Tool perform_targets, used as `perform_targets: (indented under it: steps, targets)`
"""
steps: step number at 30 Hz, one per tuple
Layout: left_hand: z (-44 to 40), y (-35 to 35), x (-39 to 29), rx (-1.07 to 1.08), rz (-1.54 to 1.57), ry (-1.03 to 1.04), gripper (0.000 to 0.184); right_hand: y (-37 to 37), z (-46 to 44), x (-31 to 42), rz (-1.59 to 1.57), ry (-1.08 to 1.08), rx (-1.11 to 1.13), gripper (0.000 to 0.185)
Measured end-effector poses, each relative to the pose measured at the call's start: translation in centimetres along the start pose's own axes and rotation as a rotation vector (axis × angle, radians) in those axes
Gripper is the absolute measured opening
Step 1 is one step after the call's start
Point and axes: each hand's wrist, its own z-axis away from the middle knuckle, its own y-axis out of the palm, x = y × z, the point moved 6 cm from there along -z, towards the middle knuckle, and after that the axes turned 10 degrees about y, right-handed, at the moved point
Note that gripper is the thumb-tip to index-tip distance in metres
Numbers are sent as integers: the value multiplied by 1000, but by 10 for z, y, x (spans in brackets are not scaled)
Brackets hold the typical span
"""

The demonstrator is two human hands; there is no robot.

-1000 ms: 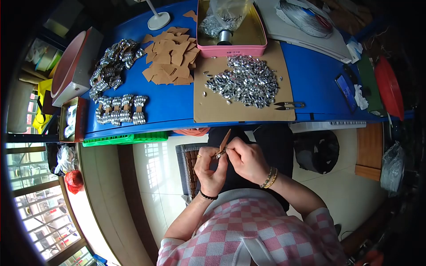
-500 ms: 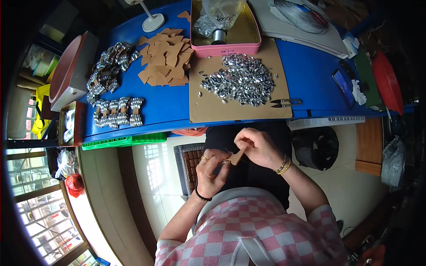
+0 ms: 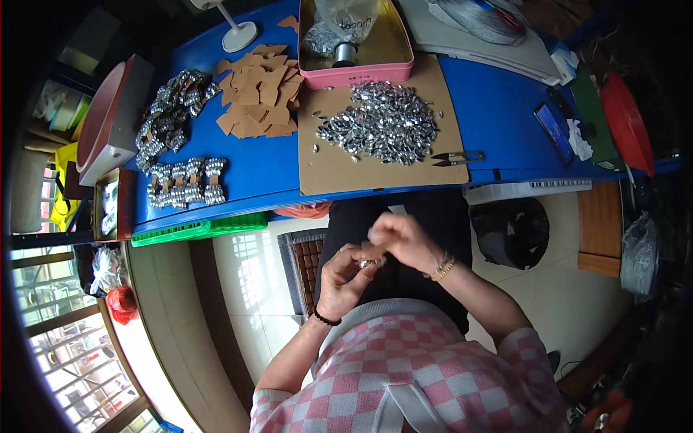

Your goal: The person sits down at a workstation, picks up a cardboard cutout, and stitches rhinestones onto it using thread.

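Note:
My left hand (image 3: 342, 284) is closed on a small brown card piece (image 3: 373, 252), held above my lap. A few silver beads (image 3: 368, 263) show at the card, near the fingertips. Just right of it is my right hand (image 3: 408, 244), its curled fingers blurred by motion; whatever they pinch is too small to make out. On the blue table ahead, a heap of silver beads (image 3: 386, 124) lies on a brown board (image 3: 328, 169). To its left is a pile of shaped brown card pieces (image 3: 258, 94). Bead-wound cards (image 3: 186, 182) lie in a row farther left.
A pink tin (image 3: 364, 75) holding a spool (image 3: 345, 53) and a plastic bag stands behind the beads. Thread snips (image 3: 458, 158) rest at the board's right edge. A phone (image 3: 553, 124) lies right. More bead-wound cards (image 3: 170, 108) are heaped left, beside a white lamp base (image 3: 240, 37).
My right hand has moved slightly up and left and is now blurred. The card in my left hand has turned, showing silver beads at its end. The whole view has shifted a little.

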Motion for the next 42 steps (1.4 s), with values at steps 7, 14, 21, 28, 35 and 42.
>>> perform_targets:
  steps: [7,14,21,28,35,42]
  targets:
    - [7,0,9,-19,319,-299,11,-24,14,16,-944,9,-235,12]
    - [3,-9,16,-87,460,-391,15,-82,50,-26,-1047,-88,-161,13]
    - [5,-57,14,-196,342,-375,16,-209,162,-106,-785,-41,-645,10]
    - [8,-56,22,-215,405,-381,14,-278,246,-189,4,289,-1319,6]
    - [-1,1,3,11,68,-110,13,-88,80,-14,98,-12,-456,5]
    - [6,19,-45,267,-767,512,30,-9,62,58,597,-425,-168,6]
